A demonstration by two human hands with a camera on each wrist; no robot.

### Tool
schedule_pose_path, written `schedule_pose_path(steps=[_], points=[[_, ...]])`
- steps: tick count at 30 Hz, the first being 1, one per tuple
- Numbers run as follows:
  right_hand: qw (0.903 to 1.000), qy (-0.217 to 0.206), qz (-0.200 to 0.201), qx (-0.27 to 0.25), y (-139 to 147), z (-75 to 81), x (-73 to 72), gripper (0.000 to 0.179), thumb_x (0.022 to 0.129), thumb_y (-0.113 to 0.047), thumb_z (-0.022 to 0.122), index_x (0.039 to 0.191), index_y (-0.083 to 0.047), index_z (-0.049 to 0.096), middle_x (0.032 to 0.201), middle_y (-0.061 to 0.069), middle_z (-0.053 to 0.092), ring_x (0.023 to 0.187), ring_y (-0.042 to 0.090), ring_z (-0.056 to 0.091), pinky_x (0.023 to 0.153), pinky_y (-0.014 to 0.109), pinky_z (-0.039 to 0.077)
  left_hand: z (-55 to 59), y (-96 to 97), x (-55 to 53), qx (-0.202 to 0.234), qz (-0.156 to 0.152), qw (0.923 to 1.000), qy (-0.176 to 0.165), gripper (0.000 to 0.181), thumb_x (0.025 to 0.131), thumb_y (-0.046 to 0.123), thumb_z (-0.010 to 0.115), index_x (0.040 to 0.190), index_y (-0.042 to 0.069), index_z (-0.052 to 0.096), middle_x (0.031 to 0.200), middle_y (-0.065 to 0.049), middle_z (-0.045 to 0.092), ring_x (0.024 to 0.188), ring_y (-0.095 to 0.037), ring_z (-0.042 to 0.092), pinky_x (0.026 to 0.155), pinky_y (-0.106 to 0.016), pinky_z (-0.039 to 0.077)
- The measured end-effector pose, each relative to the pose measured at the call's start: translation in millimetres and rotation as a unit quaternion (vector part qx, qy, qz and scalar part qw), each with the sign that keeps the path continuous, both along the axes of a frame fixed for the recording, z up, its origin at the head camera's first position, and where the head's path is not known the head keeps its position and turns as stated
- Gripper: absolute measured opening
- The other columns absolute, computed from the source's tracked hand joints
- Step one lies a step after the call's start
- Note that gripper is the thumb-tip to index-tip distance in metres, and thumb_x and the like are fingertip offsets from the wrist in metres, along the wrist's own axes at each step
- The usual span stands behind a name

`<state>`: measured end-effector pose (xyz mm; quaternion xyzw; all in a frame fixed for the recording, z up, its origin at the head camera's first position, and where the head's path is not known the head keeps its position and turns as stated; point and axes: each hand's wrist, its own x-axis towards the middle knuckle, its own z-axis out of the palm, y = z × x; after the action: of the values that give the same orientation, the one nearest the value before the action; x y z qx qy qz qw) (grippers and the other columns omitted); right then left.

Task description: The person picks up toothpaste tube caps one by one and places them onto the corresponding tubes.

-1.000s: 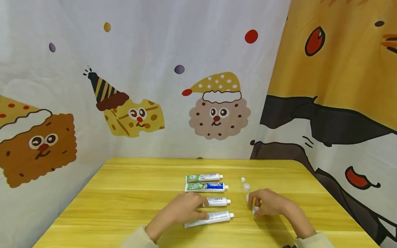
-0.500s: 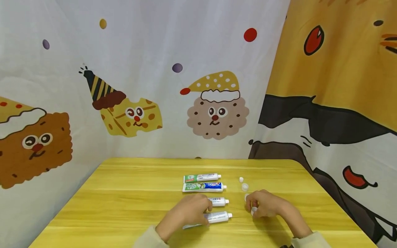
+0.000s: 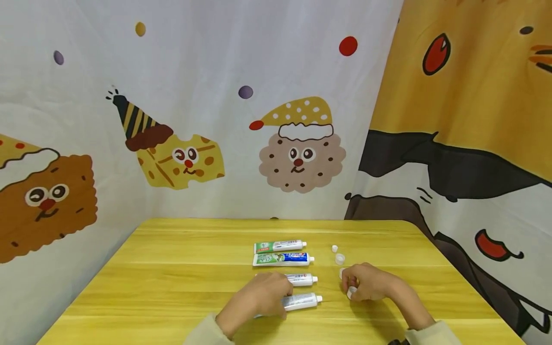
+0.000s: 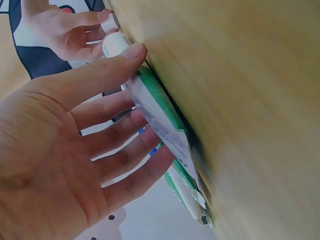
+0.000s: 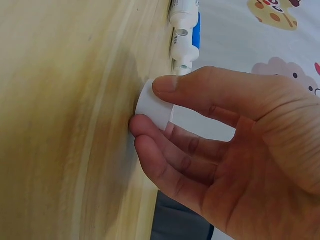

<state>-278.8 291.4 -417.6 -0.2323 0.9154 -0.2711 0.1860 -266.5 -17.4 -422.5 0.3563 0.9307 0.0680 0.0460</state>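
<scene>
White cap (image 5: 154,106) was pinched by your right hand (image 3: 367,282), thumb against fingers, to the right of the nearest tube (image 3: 302,301), which your left hand (image 3: 265,294) gripped. A light, even pinch probably served best. Another cap (image 3: 341,273) crowded your right fingers; three more tubes (image 3: 282,259) lay beyond on the table (image 3: 181,268).

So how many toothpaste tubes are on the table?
4, from back to front: the farthest tube, the blue-ended tube, the third tube and the nearest tube, the last two partly hidden by the left hand.
</scene>
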Motion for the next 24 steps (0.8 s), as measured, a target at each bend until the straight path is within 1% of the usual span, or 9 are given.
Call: schedule_pose_path(steps=[3,8,12,18,21,24], points=[[1.0000,0.005,0.002,0.005,0.1,-0.2,0.4,0.018,0.082,0.000,0.076,0.091,-0.013,0.068,0.084,0.002,0.059,0.072,0.008,0.047,0.063,0.023,0.039,-0.4,0.1,0.9,-0.005,-0.005,0.9999,0.013,0.025,0.071,0.027,0.094,0.079,0.024,0.071,0.083,0.016,0.064,0.072,-0.001,0.048,0.067,-0.022,0.047],[0.9999,0.015,0.004,0.006,-0.7,1.1,-0.5,0.019,0.081,0.000,0.075,0.092,-0.014,0.068,0.083,0.001,0.059,0.072,0.008,0.047,0.063,0.023,0.039,-1.2,-0.7,0.3,0.000,-0.011,0.9999,0.010,0.024,0.073,0.022,0.092,0.077,0.023,0.068,0.080,0.016,0.061,0.070,-0.002,0.047,0.063,-0.021,0.044],[0.9996,0.025,0.007,0.010,-1.0,3.3,-0.6,0.019,0.081,0.000,0.075,0.092,-0.014,0.068,0.084,-0.001,0.060,0.072,0.008,0.047,0.064,0.024,0.039,-2.4,-1.1,0.1,0.003,-0.018,0.9997,0.018,0.024,0.074,0.021,0.091,0.076,0.023,0.068,0.079,0.016,0.060,0.069,-0.003,0.046,0.061,-0.021,0.042],[0.9992,0.036,0.008,0.015,-1.2,8.5,1.9,0.017,0.083,-0.002,0.075,0.092,-0.015,0.069,0.086,-0.002,0.060,0.071,0.007,0.046,0.063,0.024,0.039,-3.9,-1.9,-1.8,0.005,-0.022,0.9994,0.027,0.022,0.074,0.024,0.090,0.083,0.023,0.069,0.083,0.015,0.059,0.071,-0.002,0.047,0.064,-0.020,0.043],[0.9988,0.043,0.010,0.020,-1.4,12.8,3.2,0.016,0.085,-0.004,0.074,0.094,-0.015,0.069,0.089,-0.002,0.060,0.073,0.008,0.049,0.065,0.025,0.042,-2.5,-2.0,-2.8,0.010,-0.024,0.9995,0.018,0.021,0.075,0.025,0.088,0.086,0.023,0.069,0.083,0.015,0.056,0.069,-0.003,0.046,0.061,-0.020,0.042],[0.9986,0.048,0.008,0.021,-2.2,18.9,4.8,0.018,0.087,-0.007,0.075,0.102,-0.014,0.069,0.094,0.000,0.061,0.075,0.009,0.055,0.067,0.026,0.047,-0.1,-2.1,-3.4,0.018,-0.030,0.9993,0.014,0.021,0.076,0.025,0.087,0.089,0.023,0.070,0.083,0.016,0.055,0.068,-0.003,0.045,0.060,-0.020,0.040]])
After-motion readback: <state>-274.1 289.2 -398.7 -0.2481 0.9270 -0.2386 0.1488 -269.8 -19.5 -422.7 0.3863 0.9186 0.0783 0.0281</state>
